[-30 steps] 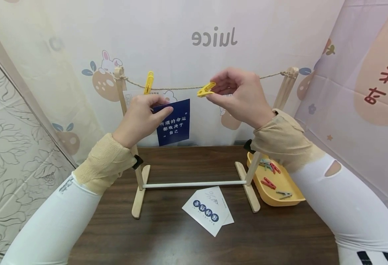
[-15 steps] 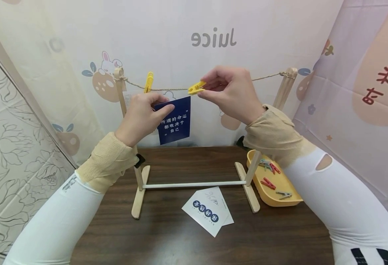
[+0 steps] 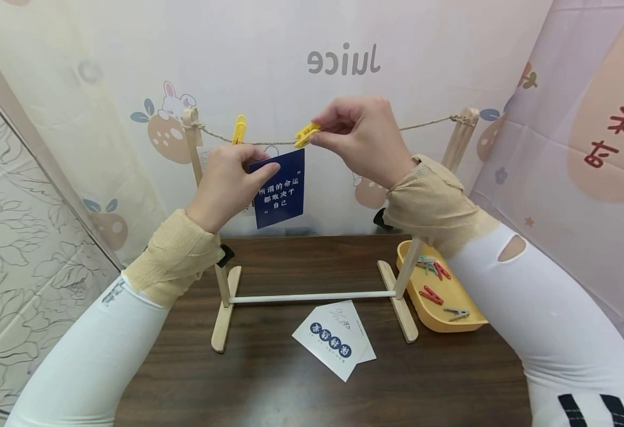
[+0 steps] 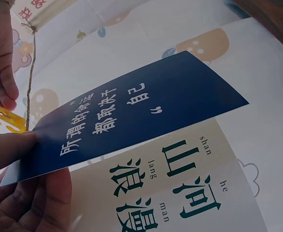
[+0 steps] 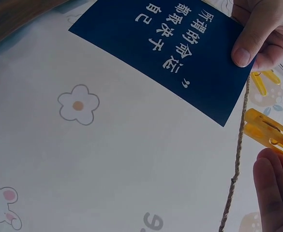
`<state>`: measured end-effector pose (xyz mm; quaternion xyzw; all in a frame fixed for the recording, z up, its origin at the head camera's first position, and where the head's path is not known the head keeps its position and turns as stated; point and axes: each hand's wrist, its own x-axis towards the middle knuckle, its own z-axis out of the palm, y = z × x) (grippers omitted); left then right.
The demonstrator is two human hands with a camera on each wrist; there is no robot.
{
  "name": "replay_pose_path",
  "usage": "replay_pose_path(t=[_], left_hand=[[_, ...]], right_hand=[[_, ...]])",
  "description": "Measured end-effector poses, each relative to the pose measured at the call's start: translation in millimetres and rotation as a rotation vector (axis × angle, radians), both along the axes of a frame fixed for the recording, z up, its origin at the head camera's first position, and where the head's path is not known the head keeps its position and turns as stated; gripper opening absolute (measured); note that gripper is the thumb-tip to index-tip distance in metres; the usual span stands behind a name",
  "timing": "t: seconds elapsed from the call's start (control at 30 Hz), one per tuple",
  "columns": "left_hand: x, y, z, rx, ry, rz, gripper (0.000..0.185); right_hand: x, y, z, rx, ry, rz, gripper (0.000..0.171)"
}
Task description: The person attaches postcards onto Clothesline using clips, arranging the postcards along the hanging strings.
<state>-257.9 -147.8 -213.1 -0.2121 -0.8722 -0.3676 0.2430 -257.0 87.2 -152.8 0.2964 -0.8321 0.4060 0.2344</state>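
My left hand [image 3: 229,184] pinches a dark blue card [image 3: 282,190] with white lettering by its top left part, thumb in front. The card hangs tilted just under a twine line [image 3: 424,125]. My right hand [image 3: 362,136] pinches a yellow clothespin [image 3: 304,135] by its handle end. Its tip meets the twine above the card's top right corner, as the right wrist view shows. Left of it, a second yellow clothespin [image 3: 239,130] stands upright on the twine. Behind the blue card, a white card [image 4: 233,203] with green characters shows in the left wrist view; its top is hidden.
The twine is tied between two wooden posts [image 3: 453,145] joined low down by a white rod [image 3: 312,297]. Overlapping white cards [image 3: 325,344] lie on the dark wooden table [image 3: 269,385]. A yellow tray [image 3: 458,325] with several red, green and grey clothespins stands right. A printed curtain [image 3: 280,59] hangs behind.
My right hand has moved left and slightly up along the twine, bringing the clothespin over the blue card's right corner. The left hand has raised the card slightly.
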Motion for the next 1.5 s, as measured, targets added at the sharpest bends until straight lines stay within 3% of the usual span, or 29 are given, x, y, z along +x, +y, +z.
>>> replay_pose_path(t=[0.17, 0.63, 1.2, 1.5], left_hand=[[-0.8, 1.1, 1.2, -0.018, 0.023, 0.013, 0.019], [-1.6, 3.3, 4.8, -0.03, -0.007, 0.058, 0.023], [-2.7, 6.9, 6.6, -0.035, 0.038, 0.041, 0.024], [-4.1, 8.0, 6.4, -0.027, 0.033, 0.031, 0.024]], right_hand=[[-4.0, -5.5, 3.8, -0.011, -0.032, 0.018, 0.011], [-18.6, -19.1, 14.0, 0.038, -0.087, 0.066, 0.01], [-24.8, -21.6, 13.9, 0.121, -0.141, 0.107, 0.01], [-26.1, -20.8, 13.7, 0.182, -0.148, 0.085, 0.016]])
